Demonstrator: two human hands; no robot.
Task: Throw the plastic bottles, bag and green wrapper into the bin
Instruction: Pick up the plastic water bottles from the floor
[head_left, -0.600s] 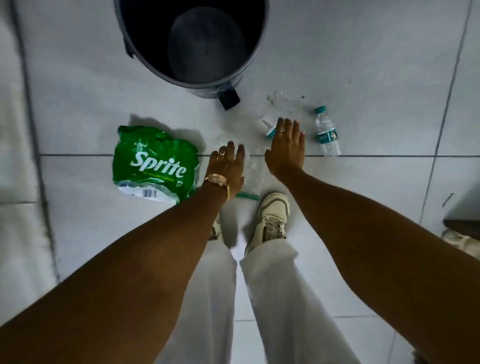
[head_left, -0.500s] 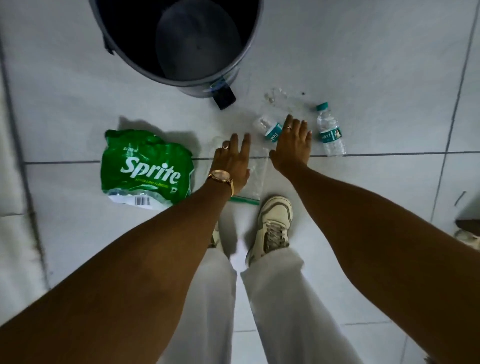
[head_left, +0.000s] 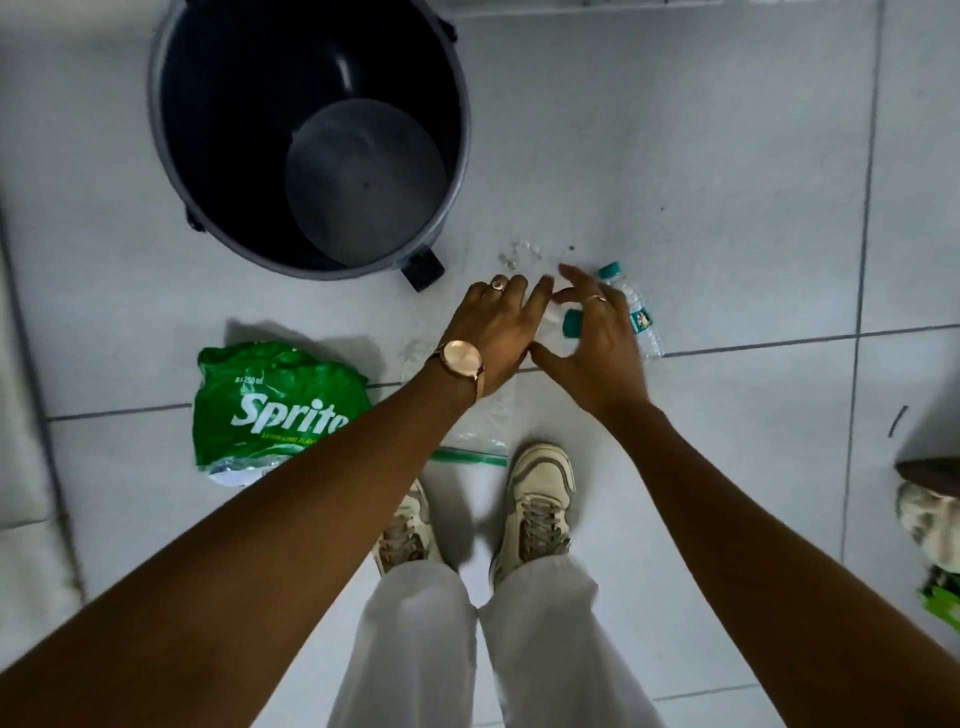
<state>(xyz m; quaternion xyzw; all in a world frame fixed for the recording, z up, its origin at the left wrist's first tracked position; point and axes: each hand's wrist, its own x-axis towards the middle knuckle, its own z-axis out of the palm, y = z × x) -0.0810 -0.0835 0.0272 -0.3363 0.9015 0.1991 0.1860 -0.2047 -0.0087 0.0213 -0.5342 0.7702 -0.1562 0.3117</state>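
I see both hands low over 1 small bottle (head_left: 563, 323): right hand (head_left: 597, 338) fingers spread, not yet closed; left hand (head_left: 501, 332) open beside it. Bin (head_left: 457, 171) near, mouth clear for dropping. 2nd bottle (head_left: 640, 317), bag (head_left: 480, 421), green wrapper (head_left: 275, 410) on floor (head_left: 727, 156).

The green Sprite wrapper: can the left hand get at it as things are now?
Probably yes. The green Sprite wrapper lies uncovered on the floor beside the left forearm, with nothing on top of it. The left hand is open, reaching toward a small bottle, and would have to draw back.
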